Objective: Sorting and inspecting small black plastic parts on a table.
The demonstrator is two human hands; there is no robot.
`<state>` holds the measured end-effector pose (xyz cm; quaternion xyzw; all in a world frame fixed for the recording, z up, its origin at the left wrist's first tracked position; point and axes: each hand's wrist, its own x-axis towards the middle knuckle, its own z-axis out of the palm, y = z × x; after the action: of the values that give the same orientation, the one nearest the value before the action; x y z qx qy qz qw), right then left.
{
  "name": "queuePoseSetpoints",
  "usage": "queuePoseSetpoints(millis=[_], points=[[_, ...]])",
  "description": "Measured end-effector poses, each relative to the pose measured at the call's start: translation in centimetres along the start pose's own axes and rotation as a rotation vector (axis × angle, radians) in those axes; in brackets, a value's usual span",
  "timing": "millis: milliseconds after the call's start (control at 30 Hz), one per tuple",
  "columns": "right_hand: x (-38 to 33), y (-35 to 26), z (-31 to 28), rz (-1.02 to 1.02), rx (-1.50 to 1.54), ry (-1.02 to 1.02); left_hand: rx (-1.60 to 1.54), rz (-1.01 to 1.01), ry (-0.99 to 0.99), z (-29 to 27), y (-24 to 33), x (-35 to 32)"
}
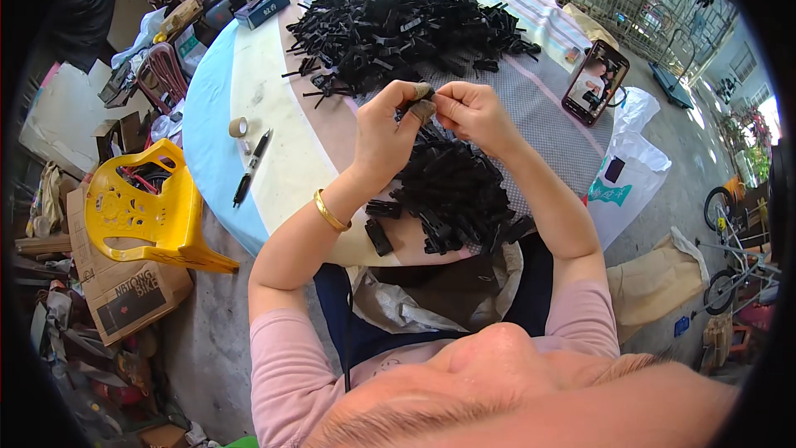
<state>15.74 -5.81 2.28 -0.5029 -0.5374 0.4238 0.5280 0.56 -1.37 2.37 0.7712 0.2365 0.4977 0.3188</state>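
Observation:
My left hand (388, 129) and my right hand (479, 119) meet over the middle of the round table. The left thumb and index finger, wrapped in brownish coverings, pinch a small black piece (428, 94). My right thumb and fingers are pinched at its right end; what exactly they grip is mostly hidden. Beyond the hands spreads a big heap of black parts with strap-like ends (390, 29). Closer to me, below the hands, lies a second pile of chunkier black pieces (456, 199). One loose black piece (379, 237) rests left of that pile.
The cloth-covered table (311, 145) holds a pen (252, 168), a tape roll (238, 127), a dark box (262, 10) and a propped phone (595, 83). A white plastic bag (634, 158) hangs at the right edge. A yellow chair (178, 228) stands at left. An open sack (390, 303) sits at my lap.

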Motion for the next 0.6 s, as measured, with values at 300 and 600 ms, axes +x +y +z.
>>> queuePoseSetpoints(millis=[300, 600], points=[[0.1, -0.3, -0.2, -0.481, -0.338, 0.113, -0.903, -0.453, -0.046, -1.1, -0.5, 1.4], [0.3, 0.3, -0.7, -0.543, -0.183, 0.118, -0.626, -0.388, -0.350, -1.0, -1.1, 0.8]])
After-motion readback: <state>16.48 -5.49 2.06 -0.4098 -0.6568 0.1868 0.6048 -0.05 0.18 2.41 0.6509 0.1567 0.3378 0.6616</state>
